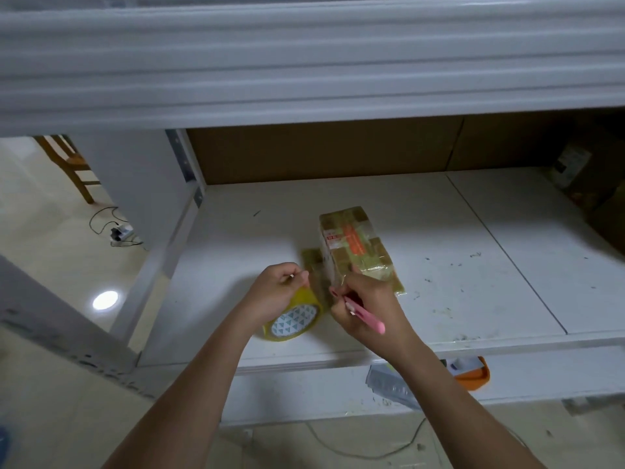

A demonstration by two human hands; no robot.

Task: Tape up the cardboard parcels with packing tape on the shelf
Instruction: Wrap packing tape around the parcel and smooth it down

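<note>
Cardboard parcel (358,247), small and already wrapped in several glossy bands of packing tape, lying on the white shelf board (507,265) just beyond both hands. A strip of tape (316,275) runs from the parcel's near left edge down toward the roll of yellowish packing tape (293,319), which rests on the shelf board on edge, tilted, beneath the left hand (277,292). Left hand: fingers curled over the top of the roll, thumb and forefinger pinched together above it, apparently holding the strip taut. Right hand (367,304): closed round a pink utility knife (367,316), its tip directed toward the strip near the parcel's near corner; the blade itself is too small to make out. Judged stage: wrapping of this parcel is nearly complete, most faces being covered, and the step in hand appears to be severing the strip from the roll. Remaining for it: the cut and the smoothing down of the free end. Darker boxes (595,194) stand in shadow at the far right of the shelf; whether they are taped cannot be told. An orange-and-white object (473,370) lies on the level below.
</note>
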